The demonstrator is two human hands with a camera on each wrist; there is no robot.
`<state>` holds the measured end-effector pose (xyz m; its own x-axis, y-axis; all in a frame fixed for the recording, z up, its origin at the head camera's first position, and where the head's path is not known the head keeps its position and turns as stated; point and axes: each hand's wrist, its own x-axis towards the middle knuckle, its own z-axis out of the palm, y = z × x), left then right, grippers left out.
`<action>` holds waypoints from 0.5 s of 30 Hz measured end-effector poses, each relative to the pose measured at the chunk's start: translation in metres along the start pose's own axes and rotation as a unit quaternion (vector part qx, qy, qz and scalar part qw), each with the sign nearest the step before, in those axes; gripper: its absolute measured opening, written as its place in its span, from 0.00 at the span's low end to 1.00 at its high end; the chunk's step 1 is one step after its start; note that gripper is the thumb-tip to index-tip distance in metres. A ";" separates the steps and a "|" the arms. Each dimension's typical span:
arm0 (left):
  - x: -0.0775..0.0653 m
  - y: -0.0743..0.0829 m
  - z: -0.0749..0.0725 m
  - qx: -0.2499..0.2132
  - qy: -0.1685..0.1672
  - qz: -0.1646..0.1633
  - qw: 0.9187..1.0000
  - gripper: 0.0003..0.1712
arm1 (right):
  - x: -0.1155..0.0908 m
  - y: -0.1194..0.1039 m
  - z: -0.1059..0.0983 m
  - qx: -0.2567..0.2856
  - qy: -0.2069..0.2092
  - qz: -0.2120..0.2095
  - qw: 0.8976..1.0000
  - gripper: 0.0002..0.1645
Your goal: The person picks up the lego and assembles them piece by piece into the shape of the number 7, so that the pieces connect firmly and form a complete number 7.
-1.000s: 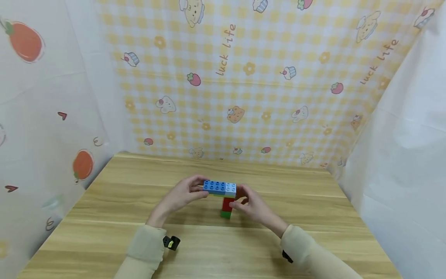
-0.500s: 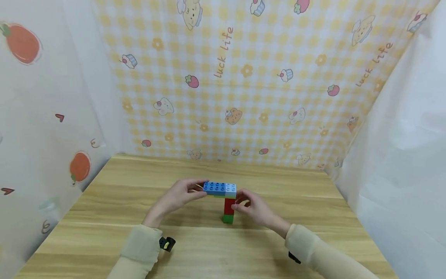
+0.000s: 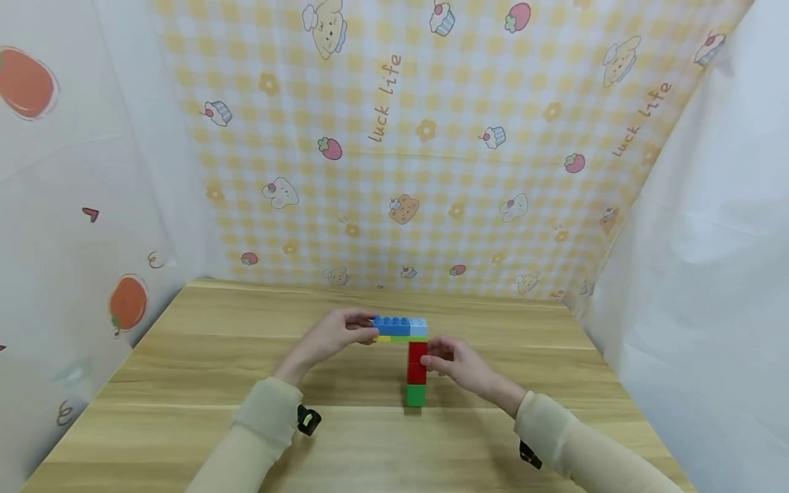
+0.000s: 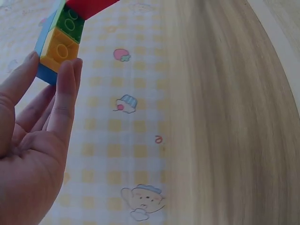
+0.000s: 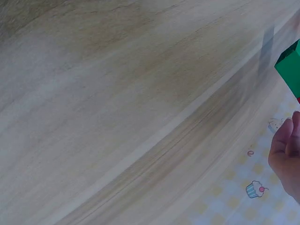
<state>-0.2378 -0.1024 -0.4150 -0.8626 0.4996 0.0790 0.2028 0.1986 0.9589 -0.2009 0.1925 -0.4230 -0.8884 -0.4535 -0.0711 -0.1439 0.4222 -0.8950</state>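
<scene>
An L-shaped toy building block assembly is held up in front of the patterned backdrop. Its top bar has a blue block (image 3: pixel 392 327) and a light-blue block (image 3: pixel 418 329) over a yellow block (image 4: pixel 62 49) and a light-green block (image 3: pixel 403 338). From the bar's right end a red column (image 3: pixel 417 370) hangs down to a green block (image 3: pixel 416 395). My left hand (image 3: pixel 329 340) pinches the bar's left end between thumb and fingers. My right hand (image 3: pixel 467 370) holds the red column from the right, thumb at its front edge; its other fingertips are partly hidden.
The wooden table (image 3: pixel 345 445) spreads beneath both hands. A yellow-checked cloth (image 3: pixel 370 171) hangs behind it, with white sheets (image 3: pixel 703 274) at the sides. Dark wrist cameras (image 3: pixel 308 419) sit by the sleeves.
The assembly has shifted slightly right and tipped, so more of the red column and green block faces the head view and less of the top studs. Both hands keep their hold.
</scene>
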 end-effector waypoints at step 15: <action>0.042 -0.045 0.004 -0.039 -0.016 -0.046 0.998 0.26 | 0.025 0.026 -0.006 0.106 -0.018 0.113 0.988 0.23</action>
<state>-0.2815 -0.0865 -0.4561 -0.8608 0.5086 -0.0183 0.0851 0.1793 0.9801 -0.2290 0.1965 -0.4451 -0.8706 -0.3958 -0.2922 0.1546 0.3437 -0.9263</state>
